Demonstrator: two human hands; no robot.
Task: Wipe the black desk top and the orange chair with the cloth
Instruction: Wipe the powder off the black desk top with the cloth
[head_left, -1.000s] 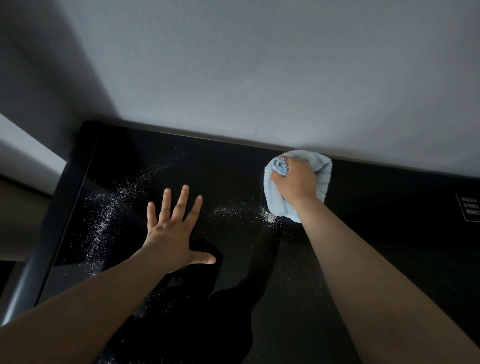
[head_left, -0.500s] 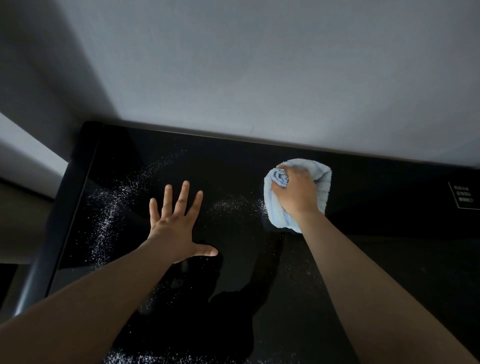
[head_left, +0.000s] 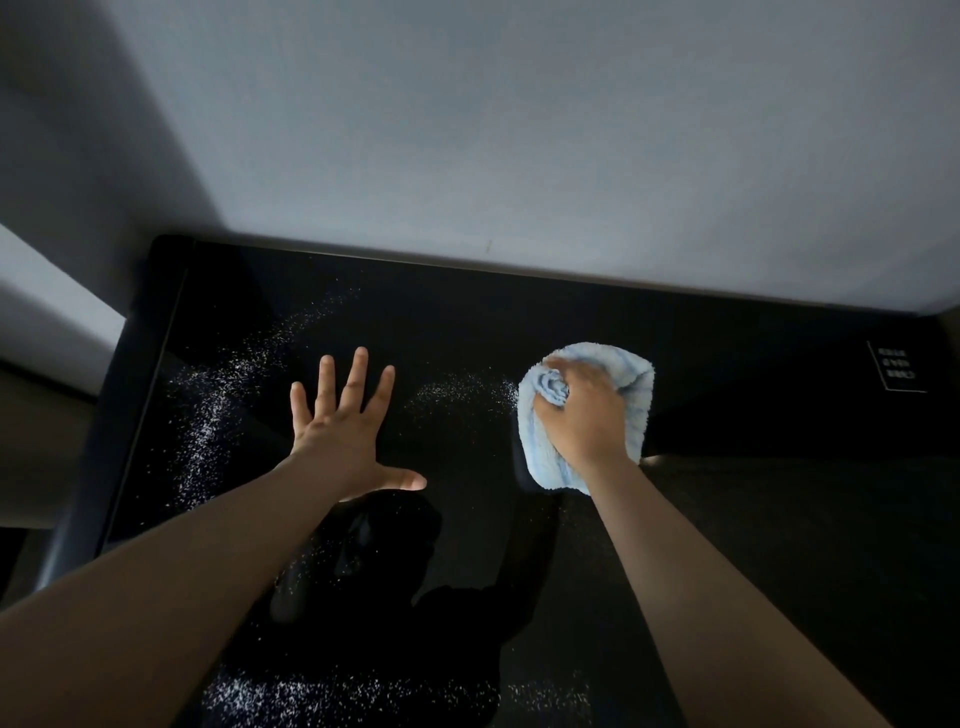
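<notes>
From the head camera, the right hand (head_left: 582, 415) grips a bunched pale-blue terry cloth (head_left: 631, 374) on the glossy black desk top (head_left: 467, 322), while the left hand (head_left: 337, 436) lies flat beside it, fingers spread. The desk-wiping step looks to be in hand, and the next move probably calls for a sweep left through the scattered white specks (head_left: 208, 415).

Left hand (head_left: 337, 431) splayed flat, right hand (head_left: 582, 415) curled tight

The glossy black desk top (head_left: 779, 519) bears a bunched light-blue terry cloth (head_left: 631, 379), which the right hand (head_left: 582, 421) grips from above. Just left of the grip, a thin trail of white grains (head_left: 462, 389) reaches the cloth's edge. Further left the left hand (head_left: 337, 436) lies flat with spread fingers, and beyond it is a broader band of grains. More grains dot the near edge. Right of the grip is a small white-printed label (head_left: 896, 366).
</notes>
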